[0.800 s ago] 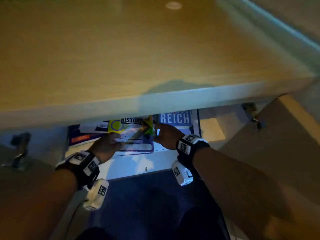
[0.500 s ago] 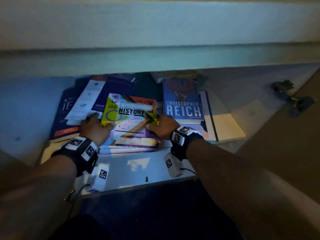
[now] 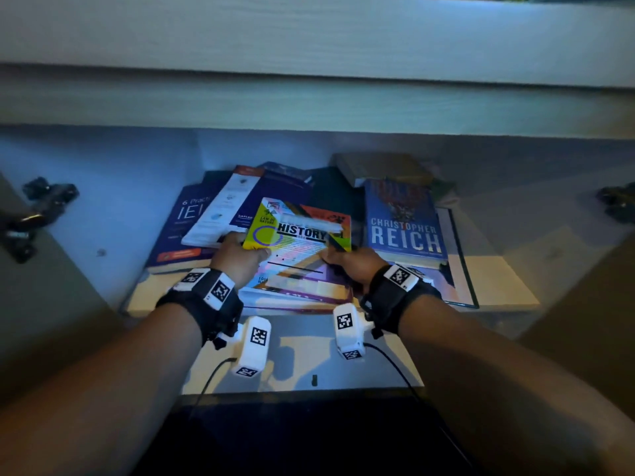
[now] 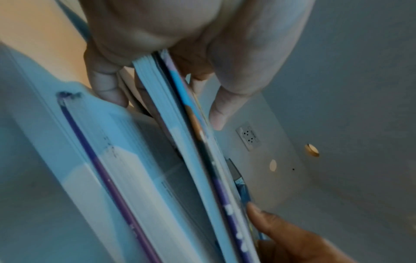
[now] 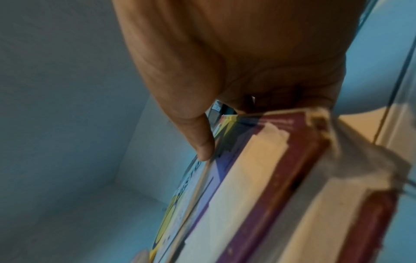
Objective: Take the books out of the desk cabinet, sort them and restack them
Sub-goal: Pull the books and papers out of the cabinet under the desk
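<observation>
Both hands are inside the open white desk cabinet (image 3: 103, 214), taking hold of the top book of the middle pile: a glossy, brightly coloured paperback with "HISTORY" in black on its cover (image 3: 295, 249). The left hand (image 3: 237, 259) grips its left edge, thumb on the yellow corner of the cover and fingers (image 4: 108, 85) curled under the page block. The right hand (image 3: 354, 266) grips the right edge, thumb pressed on the cover; in its wrist view the rest of the fingers are hidden behind the palm, and how many books below they take in I cannot tell (a purple-edged volume lies right under the cover there).

The paperback lies near the front of the cabinet floor, on a stack of purple-spined books. To its left is a dark blue test-prep book (image 3: 178, 231) with a white-and-navy booklet (image 3: 223, 207) slanting over it; to its right, a blue novel lettered "CHRISTOPHER REICH" (image 3: 405, 225) on a large flat volume. More books sit further back in the dimness.

This looks like the very start of the task: removal, with every book still inside. The next move calls for a level lift clear of the pile, then a draw towards the near edge, keeping low under the white counter (image 3: 309, 39) overhead and not dragging the neighbours along.
</observation>
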Demonstrator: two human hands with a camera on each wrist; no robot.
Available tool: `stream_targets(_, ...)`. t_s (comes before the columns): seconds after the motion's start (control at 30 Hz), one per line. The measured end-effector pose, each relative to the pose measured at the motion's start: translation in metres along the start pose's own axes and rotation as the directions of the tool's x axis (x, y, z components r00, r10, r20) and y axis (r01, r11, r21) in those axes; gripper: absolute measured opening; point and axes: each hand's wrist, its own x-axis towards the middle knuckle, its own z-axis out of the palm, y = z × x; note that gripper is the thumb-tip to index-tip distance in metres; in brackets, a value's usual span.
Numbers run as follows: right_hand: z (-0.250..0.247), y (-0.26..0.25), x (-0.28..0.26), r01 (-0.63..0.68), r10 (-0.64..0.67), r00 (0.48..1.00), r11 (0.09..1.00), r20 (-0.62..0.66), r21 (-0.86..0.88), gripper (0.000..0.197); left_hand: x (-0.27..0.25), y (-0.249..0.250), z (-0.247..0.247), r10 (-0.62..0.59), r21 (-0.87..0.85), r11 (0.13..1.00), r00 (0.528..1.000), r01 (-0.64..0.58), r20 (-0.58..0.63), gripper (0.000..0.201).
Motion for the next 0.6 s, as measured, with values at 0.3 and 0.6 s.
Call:
stream_targets(0.3,-0.013,-0.004,-0.01,-0.014,0.012,1.0,0.987,0.018,0.162,0.035,-0.021,-0.008,0.011,-0.006,-0.2,0.98,1.0,0.009,0.012,0.049)
stream_targets(0.6,-0.087,-0.046,-0.045,0.244,-0.232,0.969,0.955,-0.089,0.168,0.026,-0.06,0.045,0.037,0.16,-0.364,0.926,0.978,-0.102,0.132,0.02)
